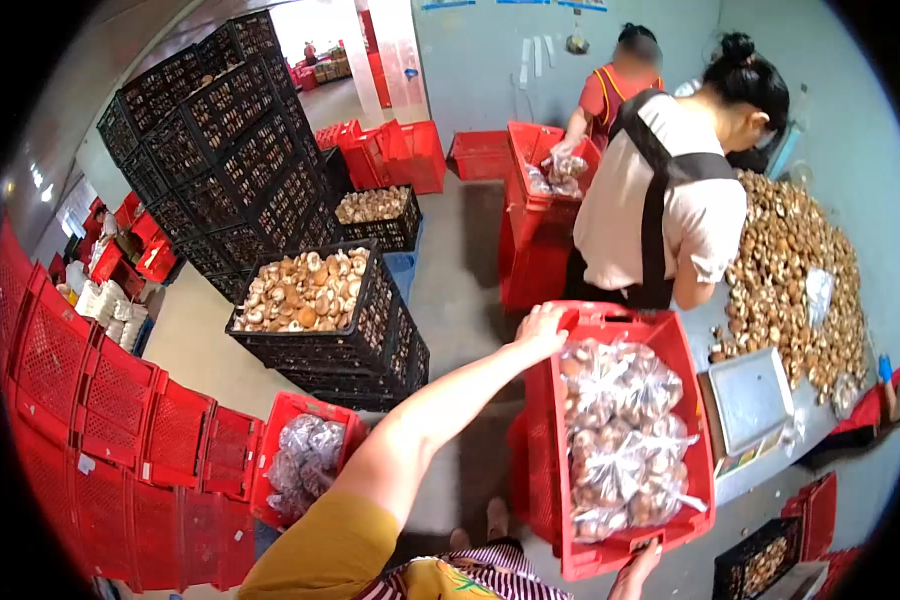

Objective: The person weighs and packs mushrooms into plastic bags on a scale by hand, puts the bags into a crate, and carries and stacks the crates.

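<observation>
In the head view, a red plastic crate (697, 420) full of knotted clear bags of mushrooms (620, 440) is between my hands. My left hand (543, 330) reaches across to its far end, fingers closed over the rim at the corner. At the near end, my right hand (638, 572) grips the rim by the handle slot; part of that hand is cut off by the frame edge. More red plastic shows below the crate's left side, but whether the crate rests on it I cannot tell.
Loose mushrooms (800, 270) and a scale (750, 400) lie on the table at right. Two co-workers stand ahead, one in a white top (635, 200), one in red (595, 100). Black mushroom crates (340, 345) stand left, beside tall stacked crates (220, 150). Red crates (120, 400) line the lower left.
</observation>
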`<state>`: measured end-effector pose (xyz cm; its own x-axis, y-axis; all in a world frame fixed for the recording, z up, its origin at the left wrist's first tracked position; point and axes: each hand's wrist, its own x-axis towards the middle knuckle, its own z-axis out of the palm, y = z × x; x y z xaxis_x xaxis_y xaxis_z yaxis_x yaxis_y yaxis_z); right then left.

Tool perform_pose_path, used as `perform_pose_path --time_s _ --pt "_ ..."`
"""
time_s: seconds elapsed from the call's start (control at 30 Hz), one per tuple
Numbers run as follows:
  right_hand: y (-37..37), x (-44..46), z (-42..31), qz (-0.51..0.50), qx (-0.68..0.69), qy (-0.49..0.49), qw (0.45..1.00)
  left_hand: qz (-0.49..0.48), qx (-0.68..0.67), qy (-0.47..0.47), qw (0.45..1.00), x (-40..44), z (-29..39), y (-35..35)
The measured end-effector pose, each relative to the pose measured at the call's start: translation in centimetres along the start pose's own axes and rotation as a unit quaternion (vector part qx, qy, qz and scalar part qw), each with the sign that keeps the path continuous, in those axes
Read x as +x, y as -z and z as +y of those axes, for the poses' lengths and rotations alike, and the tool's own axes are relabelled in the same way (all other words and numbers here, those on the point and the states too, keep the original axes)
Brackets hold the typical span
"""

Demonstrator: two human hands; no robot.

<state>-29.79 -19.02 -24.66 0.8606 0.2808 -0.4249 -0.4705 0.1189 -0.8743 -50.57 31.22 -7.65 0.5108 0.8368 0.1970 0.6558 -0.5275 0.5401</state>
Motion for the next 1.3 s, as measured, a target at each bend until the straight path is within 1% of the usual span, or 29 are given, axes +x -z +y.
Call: perform_pose_path --time_s 0.03,0.07,0.13,0.2,0.23,0.27,0.3,0.33,0.4,0.43,0.47,0.53,0.6,0.67,0.73,0.8,0.83,0.87,0.9,0.93,0.97,1.0,1.03,1.07,1.1,1.2,1.23,1.27,1.3 --pt "-0.1 -0.1 -0.2 -0.031 -0.001 0.002 1.0 -0.011 0.018 0.01 1.0 1.9 0.4 -0.6" --pt "-0.2 -0.1 -0.4 -0.035 0.003 0.009 0.999 -0.024 0.035 0.019 0.999 3.6 0.8 -1.2" --pt "0.3 -0.1 -0.6 -0.011 -0.046 -0.006 0.999 -0.047 0.061 0.032 0.997 6.2 0.5 -3.0" --pt "0.9 -0.6 -1.2 0.019 -0.099 -0.027 0.995 -0.121 0.106 0.065 0.985 8.3 -0.7 -5.5" --pt "0.6 -0.7 -1.5 0.033 -0.058 -0.053 0.996 -0.113 0.137 0.041 0.983 7.9 -0.3 -5.1" --pt "0.2 -1.0 -1.8 0.047 -0.015 -0.08 0.996 -0.112 0.137 0.039 0.983 8.3 -0.7 -5.8" --pt "-1.6 -2.1 -3.0 0.078 -0.013 -0.087 0.993 -0.112 0.171 0.026 0.979 8.8 -1.2 -6.0" --pt "-1.5 -1.6 -2.8 0.077 -0.01 -0.086 0.993 -0.112 0.204 0.013 0.973 9.3 -1.6 -6.2" --pt "0.9 -0.9 -2.2 0.047 0.019 -0.133 0.99 -0.107 0.206 0.012 0.972 9.6 -1.9 -6.5" --pt "1.7 -0.2 -2.0 0.054 -0.005 -0.141 0.988 -0.134 0.225 0.004 0.965 9.5 -2.0 -6.5" --pt "2.8 0.1 -1.7 0.053 -0.013 -0.146 0.988 -0.162 0.242 0.0 0.957 9.0 -2.3 -6.5" --pt "3.5 0.0 -3.2 0.069 -0.062 -0.153 0.984 -0.187 0.247 -0.022 0.951 6.4 -3.0 -4.9" --pt "2.3 -0.1 -3.2 0.071 -0.083 -0.154 0.982 -0.193 0.196 -0.027 0.961 2.0 -4.0 -2.0" --pt "0.7 0.0 -3.4 0.06 -0.096 -0.151 0.982 -0.298 0.201 -0.029 0.933 -3.4 -3.2 3.3" --pt "-1.3 0.0 -2.7 0.046 -0.097 -0.145 0.984 -0.338 0.165 0.053 0.925 -6.5 -4.1 5.3" --pt "-3.3 -0.2 -2.0 0.032 -0.099 -0.144 0.984 -0.35 0.106 0.049 0.929 -6.4 -3.7 6.8" --pt "-3.9 0.1 -1.9 0.017 -0.109 -0.143 0.983 -0.308 0.067 0.047 0.948 -5.5 -4.1 5.1" --pt "-4.7 0.3 -2.0 0.006 -0.117 -0.14 0.983 -0.251 0.002 0.022 0.968 -5.0 -5.6 2.0" --pt "-5.7 0.5 -1.8 -0.008 -0.131 -0.141 0.981 -0.278 -0.105 0.076 0.952 -3.5 -6.7 -2.9" --pt "-6.7 0.5 -1.8 -0.019 -0.14 -0.137 0.98 -0.271 -0.179 0.076 0.943 -2.4 -6.8 -6.4" --pt "-7.7 0.9 -1.9 -0.034 -0.152 -0.134 0.979 -0.362 -0.273 0.237 0.859 -2.2 -3.7 -5.0" --pt "-8.6 1.1 -2.1 -0.05 -0.165 -0.133 0.976 -0.222 -0.154 0.207 0.94 -1.8 -3.8 -7.9" --pt "-9.6 1.3 -2.2 -0.065 -0.18 -0.13 0.973 -0.186 -0.112 0.241 0.946 -1.4 -2.6 -7.7" --pt "-10.5 1.5 -2.2 -0.081 -0.193 -0.128 0.97 -0.178 -0.098 0.224 0.953 -1.1 -2.0 -6.8" --pt "-11.5 1.7 -2.1 -0.097 -0.2 -0.125 0.967 -0.187 -0.113 0.256 0.942 -1.4 -0.9 -4.6" --pt "-13.5 2.1 -2.5 -0.132 -0.231 -0.114 0.957 -0.155 -0.103 0.276 0.943 -1.9 -1.2 -4.2" --pt "-13.9 2.1 -2.6 -0.141 -0.239 -0.109 0.954 -0.162 -0.136 0.28 0.936 -3.7 -1.0 -1.3" --pt "-14.4 1.9 -2.8 -0.151 -0.249 -0.104 0.951 -0.161 -0.138 0.3 0.93 -4.2 -3.2 -3.4" --pt "-14.9 1.8 -2.9 -0.161 -0.256 -0.097 0.948 -0.143 -0.141 0.309 0.93 -6.0 -3.5 -1.9"
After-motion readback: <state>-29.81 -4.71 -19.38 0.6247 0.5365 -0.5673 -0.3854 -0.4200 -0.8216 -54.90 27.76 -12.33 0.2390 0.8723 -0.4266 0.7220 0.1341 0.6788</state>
